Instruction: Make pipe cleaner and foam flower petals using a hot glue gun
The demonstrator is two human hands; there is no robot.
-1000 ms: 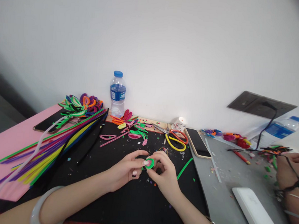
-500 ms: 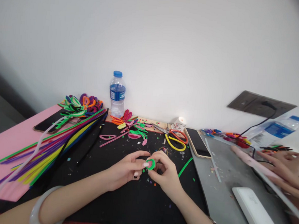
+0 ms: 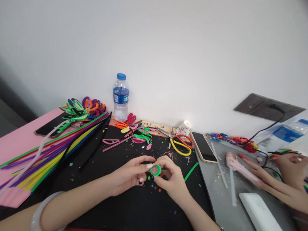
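Pinching a small green ring with a pink middle [image 3: 155,170], we have it over the black mat [image 3: 126,215], nearer to us than the scissors [image 3: 172,135] and a little to their left. Our right hand [image 3: 172,180] is nearly closed, thumb and forefinger gripping the ring's right side. Our left hand [image 3: 127,175] is partly curled, its thumb tip at the ring's left edge; we cannot tell whether its fingers grip too.

Left of the scissors we see pink and green loops [image 3: 143,134]; farther left and behind stands a water bottle [image 3: 121,95], and well to the left lies a bundle of coloured fuzzy stems [image 3: 61,154]. A white cylinder [image 3: 184,126] sits just behind the scissors' handles, and a phone [image 3: 204,147] lies just to their right. A short green stem [image 3: 191,171] lies on our side of them. Well to their right, a co-worker's hand [image 3: 269,180] is at a pink tool [image 3: 242,171].
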